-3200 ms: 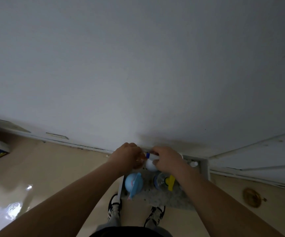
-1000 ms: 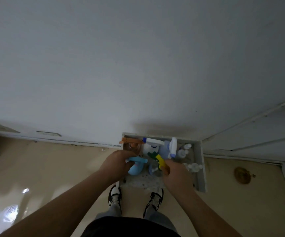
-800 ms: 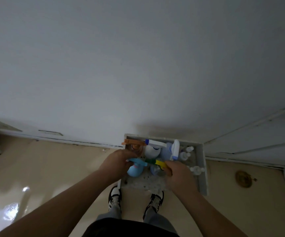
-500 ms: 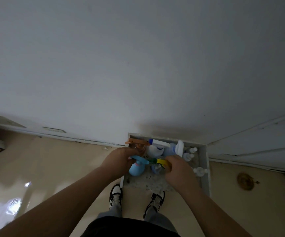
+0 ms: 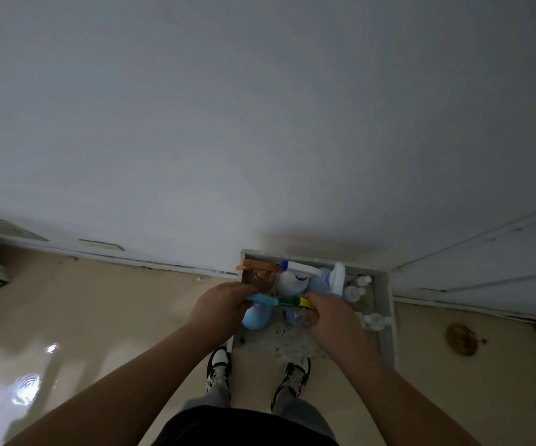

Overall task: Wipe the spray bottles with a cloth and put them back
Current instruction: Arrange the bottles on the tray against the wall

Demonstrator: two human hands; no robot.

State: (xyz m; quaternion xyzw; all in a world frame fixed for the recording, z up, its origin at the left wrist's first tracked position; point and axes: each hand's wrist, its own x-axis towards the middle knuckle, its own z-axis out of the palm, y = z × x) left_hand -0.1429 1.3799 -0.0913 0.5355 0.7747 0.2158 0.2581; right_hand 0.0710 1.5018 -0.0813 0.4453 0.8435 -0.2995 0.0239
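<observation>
Putting back, seemingly: left hand (image 5: 225, 304) grip curled round blue bottle (image 5: 257, 317), right hand (image 5: 334, 317) round yellow-trigger bottle (image 5: 295, 302); next, release both upright.

Bottles (image 5: 293, 282) in tray (image 5: 388, 317), tray against wall (image 5: 260, 123)

Grip shifted to the front row of the tray (image 5: 389, 317)
Left hand (image 5: 221, 304) now grips light blue bottle (image 5: 257, 315), right hand (image 5: 331, 313) the yellow-triggered bottle (image 5: 295, 301); white bottle (image 5: 292, 281) let go

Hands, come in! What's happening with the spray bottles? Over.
Left hand grips round light-blue plastic spray bottle. Right hand grips clear bottle with yellow-green trigger. Other bottles crowd close behind.
</observation>
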